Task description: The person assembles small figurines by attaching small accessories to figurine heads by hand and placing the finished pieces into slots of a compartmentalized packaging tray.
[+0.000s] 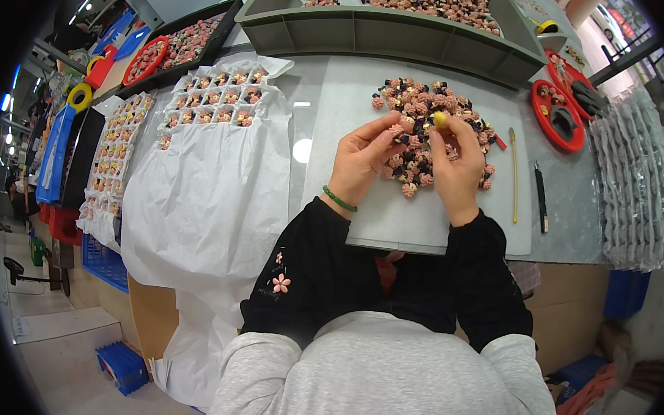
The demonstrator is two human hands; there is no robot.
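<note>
My left hand (363, 157), with a green bracelet on its wrist, pinches a small pink figurine (396, 130) between thumb and fingertips. Close beside it, my right hand (459, 165) has its thumb and index finger bent together. A small yellow piece (439, 119) shows at those fingertips; whether it is held or worn on the finger I cannot tell. Both hands are over a heap of small pink-and-black figurines (420, 173) on a white board (371, 224). My fingers hide part of the heap.
Left of the board, white paper (194, 193) bears rows of figurines. A grey-green crate (382, 33) full of figurines stands behind. To the right lie a thin yellow stick (514, 173), a black pen-like tool (541, 198), red dishes (569, 141) and stacked clear trays (634, 181).
</note>
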